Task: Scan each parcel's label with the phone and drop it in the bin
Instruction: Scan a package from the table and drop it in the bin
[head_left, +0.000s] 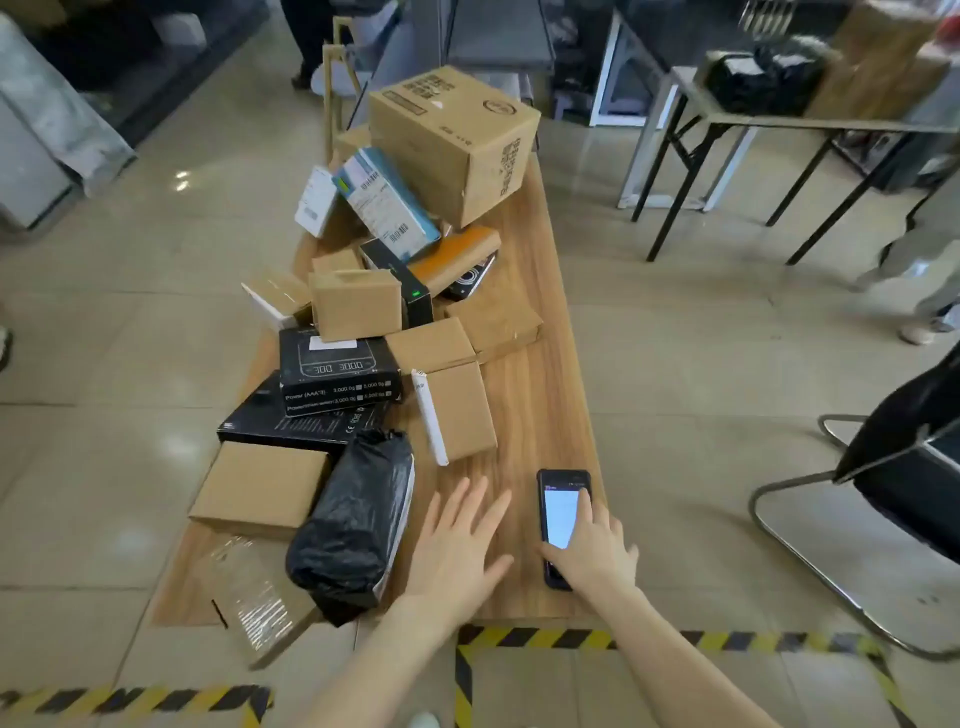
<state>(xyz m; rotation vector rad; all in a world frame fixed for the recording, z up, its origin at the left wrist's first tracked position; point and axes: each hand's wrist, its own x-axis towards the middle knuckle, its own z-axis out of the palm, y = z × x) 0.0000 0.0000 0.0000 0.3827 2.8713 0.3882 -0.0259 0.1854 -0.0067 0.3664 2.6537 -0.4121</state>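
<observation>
phone (558, 514): one, on surface (530, 364); your right hand (592, 556) grasps it.
left hand (457, 545): yours, released, fingers spread, left of phone.
black bagged parcel (353, 519): one, further left.

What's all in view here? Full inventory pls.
table: 1, wood, centre
large carton: 1, brown, table's far end
small cardboard boxes: several, brown, mid-table pile
black boxes: at least three, black, left of pile
bag parcel: 1, black, near left
blue-white box: 1, tilted, by large carton
phone: 1, black, screen lit, near right edge
chair: 1, black, right
hazard tape: yellow-black, floor
left hand: open, beside bag parcel
right hand: grips phone
</observation>
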